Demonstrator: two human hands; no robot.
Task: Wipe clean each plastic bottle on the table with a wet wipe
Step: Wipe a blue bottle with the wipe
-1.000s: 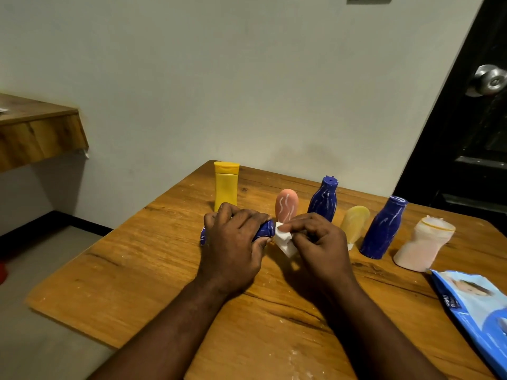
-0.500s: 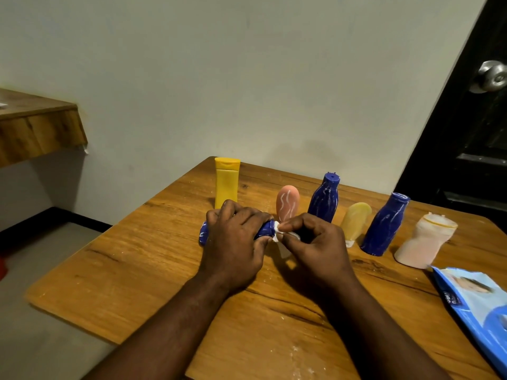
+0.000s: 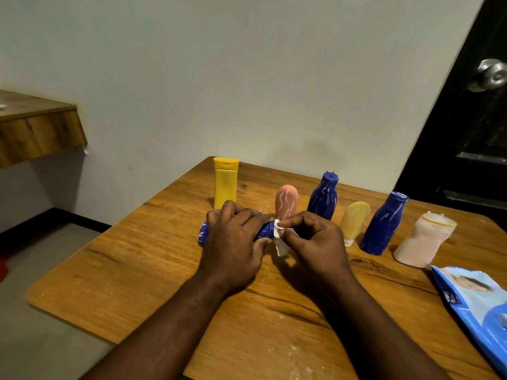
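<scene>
My left hand (image 3: pixel 233 242) grips a blue bottle (image 3: pixel 203 235) that lies sideways on the wooden table (image 3: pixel 137 270); only its two ends show. My right hand (image 3: pixel 315 242) pinches a white wet wipe (image 3: pixel 280 239) against the bottle's right end. Behind stand a yellow bottle (image 3: pixel 225 185), a pink bottle (image 3: pixel 286 204) with white streaks, a streaked blue bottle (image 3: pixel 323 197), a pale yellow bottle (image 3: pixel 354 220), another blue bottle (image 3: pixel 384 224) and a dented whitish bottle (image 3: pixel 424 239).
A blue wet-wipe pack (image 3: pixel 477 305) lies at the table's right edge. A wooden shelf (image 3: pixel 35 127) juts from the wall at left. A dark door with a metal knob (image 3: pixel 491 74) stands at right. White specks dot the near tabletop.
My right hand has drawn the wipe up tighter against the bottle's end, with more wipe hanging below the fingers. My left hand stays put on the bottle.
</scene>
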